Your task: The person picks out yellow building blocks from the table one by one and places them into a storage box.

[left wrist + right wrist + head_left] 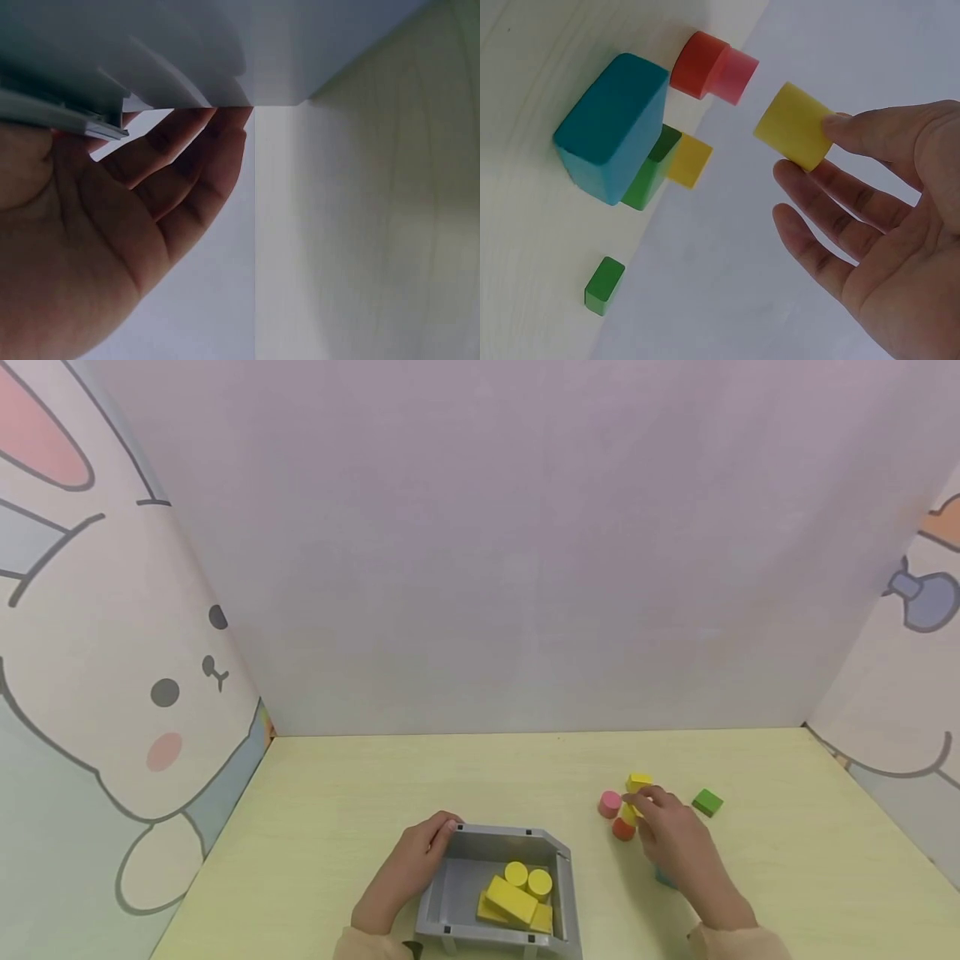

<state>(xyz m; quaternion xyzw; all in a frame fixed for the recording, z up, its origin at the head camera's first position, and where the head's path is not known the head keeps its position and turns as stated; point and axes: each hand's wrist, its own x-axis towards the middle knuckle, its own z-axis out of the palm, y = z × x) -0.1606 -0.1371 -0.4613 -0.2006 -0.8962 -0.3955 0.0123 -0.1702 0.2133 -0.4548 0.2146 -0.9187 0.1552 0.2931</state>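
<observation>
My right hand (675, 843) pinches a yellow cylinder (793, 126) between thumb and fingertips, held above the table in the right wrist view. Below and beside it in the head view are a red cylinder (623, 829), a pink cylinder (610, 804) and a yellow block (640, 782). My left hand (408, 864) grips the left rim of a grey plastic bin (457, 902), thumb over the edge and the other fingers along the outer wall. Inside the bin lie two yellow cylinders (539, 883) and yellow rectangular blocks (512, 900), one resting across another.
A small green block (707, 802) lies right of my right hand. A teal block (615, 112), mostly covered by my wrist in the head view, stands near a larger green block (649, 176). A pale wall (525, 610) rises behind the table (360, 785).
</observation>
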